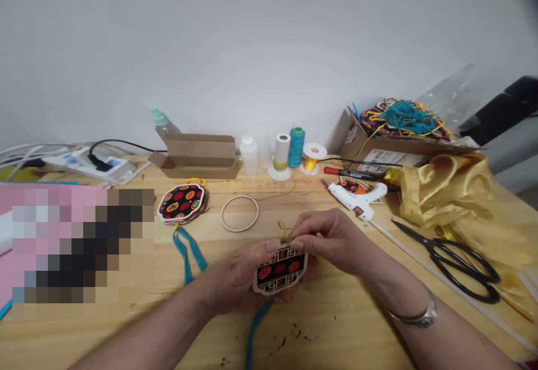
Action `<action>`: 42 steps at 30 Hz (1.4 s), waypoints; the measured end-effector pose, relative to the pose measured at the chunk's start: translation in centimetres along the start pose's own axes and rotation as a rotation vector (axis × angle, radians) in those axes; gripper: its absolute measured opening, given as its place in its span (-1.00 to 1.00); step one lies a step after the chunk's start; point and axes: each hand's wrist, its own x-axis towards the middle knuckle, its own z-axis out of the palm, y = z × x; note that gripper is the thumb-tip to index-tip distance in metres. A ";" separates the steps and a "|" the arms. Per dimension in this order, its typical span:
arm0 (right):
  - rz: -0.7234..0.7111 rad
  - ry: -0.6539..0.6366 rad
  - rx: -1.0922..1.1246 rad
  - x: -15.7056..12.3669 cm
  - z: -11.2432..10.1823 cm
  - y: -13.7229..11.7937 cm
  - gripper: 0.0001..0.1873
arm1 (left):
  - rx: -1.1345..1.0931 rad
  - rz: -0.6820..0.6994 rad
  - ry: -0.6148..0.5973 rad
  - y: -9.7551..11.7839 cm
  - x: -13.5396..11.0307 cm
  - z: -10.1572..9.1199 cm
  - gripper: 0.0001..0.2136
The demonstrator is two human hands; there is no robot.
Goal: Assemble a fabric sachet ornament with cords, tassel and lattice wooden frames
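My left hand [235, 274] is closed round the left side of a flat ornament [281, 271] with a pale wooden fretwork frame and black patterned fabric with red flowers. At the ornament's top edge, my right hand [325, 239] pinches a thin yellow-green cord [284, 227] that forms a small loop. A teal ribbon [255, 325] hangs from the ornament's lower edge. Farther left lies a stack of similar ornaments [181, 203], with its own teal ribbon [188, 252] and a yellow loop. A thin wooden ring [239, 213] rests on the table beyond my hands.
Thread spools, a white one [282, 151], a teal one [296, 147] and a yellow one [314, 156], stand near the wall. On the right are a glue gun [357, 197], black scissors [458, 258], gold cloth [445, 190] and a full cardboard box [390, 151]. An open carton [202, 157] stands back left.
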 end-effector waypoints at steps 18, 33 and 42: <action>0.239 0.349 0.210 1.2 -1.6 1.1 -0.75 | 0.041 -0.106 0.250 1.8 0.4 -0.9 -0.80; 0.260 0.251 0.286 1.4 -1.4 1.3 -0.61 | -0.098 -0.088 0.426 1.1 1.1 -1.4 -0.88; 0.211 0.334 0.354 1.8 -0.5 1.7 -0.71 | -0.161 -0.012 0.392 1.2 1.1 -1.2 -0.87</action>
